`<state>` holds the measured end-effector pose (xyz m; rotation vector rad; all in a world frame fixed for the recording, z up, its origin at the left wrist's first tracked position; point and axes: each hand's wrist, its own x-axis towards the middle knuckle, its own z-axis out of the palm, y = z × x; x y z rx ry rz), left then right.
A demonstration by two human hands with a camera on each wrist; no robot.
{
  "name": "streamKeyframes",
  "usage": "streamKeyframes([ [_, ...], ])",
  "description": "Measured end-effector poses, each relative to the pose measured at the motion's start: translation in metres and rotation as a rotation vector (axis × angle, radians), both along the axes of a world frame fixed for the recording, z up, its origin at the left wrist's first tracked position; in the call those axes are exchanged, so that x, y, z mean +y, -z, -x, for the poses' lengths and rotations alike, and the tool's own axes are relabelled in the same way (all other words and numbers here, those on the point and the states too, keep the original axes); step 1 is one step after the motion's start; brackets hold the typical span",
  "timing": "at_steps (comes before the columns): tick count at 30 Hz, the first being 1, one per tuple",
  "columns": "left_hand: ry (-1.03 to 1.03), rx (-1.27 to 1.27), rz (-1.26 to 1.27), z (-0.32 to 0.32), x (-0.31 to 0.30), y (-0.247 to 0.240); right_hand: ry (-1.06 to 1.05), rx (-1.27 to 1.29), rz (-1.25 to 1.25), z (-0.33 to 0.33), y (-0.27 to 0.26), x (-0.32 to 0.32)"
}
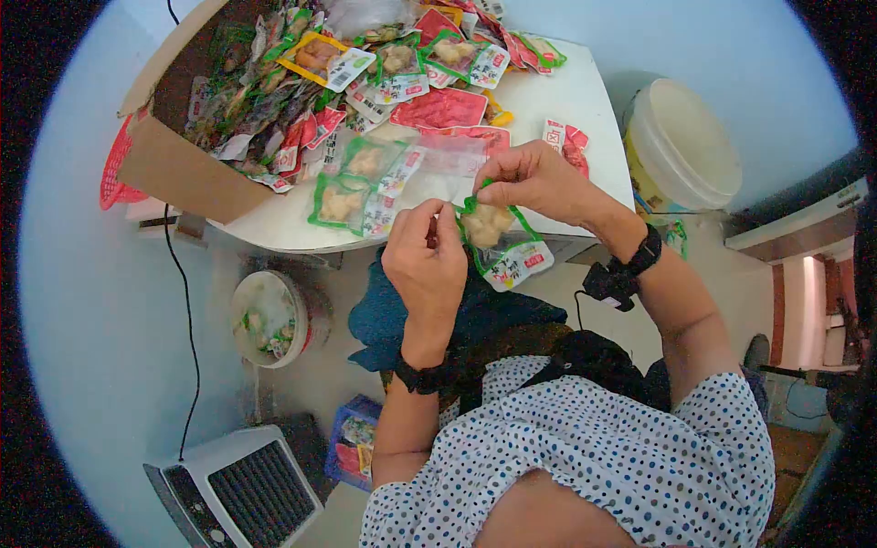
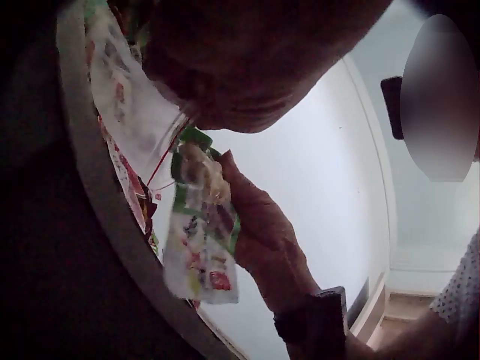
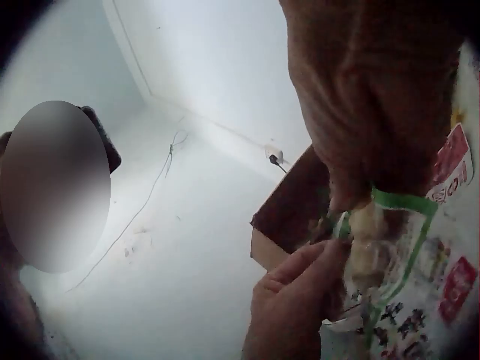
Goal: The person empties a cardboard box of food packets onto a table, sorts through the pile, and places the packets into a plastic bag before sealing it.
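In the head view, a clear, green-edged food packet [image 1: 489, 226] with pale chunks inside hangs in front of the table edge, its printed white end pointing down. My right hand [image 1: 539, 183] pinches its top green edge between thumb and fingers. My left hand [image 1: 425, 265] has its fingers curled at the packet's left edge; in the right wrist view, the left fingertips [image 3: 330, 259] pinch the packet's edge close to the other hand. Two similar packets [image 1: 343, 203] lie on the table left of the hands, beside a clear plastic bag [image 1: 448, 160].
A cardboard box [image 1: 183, 178] full of packets stands on the white table [image 1: 598, 100], with red packets [image 1: 438, 108] spilling out beside it. A white bucket [image 1: 685, 146] is right of the table. On the floor stand a lidded tub [image 1: 265, 320], a blue basket [image 1: 343, 447] and a grey appliance [image 1: 247, 493].
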<state>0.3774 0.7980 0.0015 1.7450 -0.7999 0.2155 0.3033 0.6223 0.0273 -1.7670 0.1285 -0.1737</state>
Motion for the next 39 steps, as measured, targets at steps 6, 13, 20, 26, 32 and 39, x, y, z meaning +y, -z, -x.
streamKeyframes([
  [6, 0.049, -0.028, -0.033, -0.003, 0.007, 0.001, -0.038, 0.093, 0.106, 0.005, -0.005, -0.002],
  [13, 0.221, 0.014, 0.04, -0.013, 0.013, -0.002, 0.013, 0.082, -0.006, 0.001, -0.008, 0.015],
  [20, 0.25, -0.041, -0.054, -0.019, 0.014, 0.005, 0.115, 0.1, 0.031, -0.003, -0.01, 0.023],
  [26, 0.267, -0.106, -0.084, -0.015, 0.012, 0.009, 0.063, 0.091, 0.048, -0.003, -0.01, 0.019],
  [32, 0.236, 0.063, 0.028, -0.018, 0.013, 0.007, 0.121, 0.091, -0.021, 0.002, -0.015, 0.022],
  [39, 0.093, 0.195, 0.153, -0.01, 0.01, 0.006, 0.06, 0.28, -0.056, 0.052, 0.01, -0.005],
])
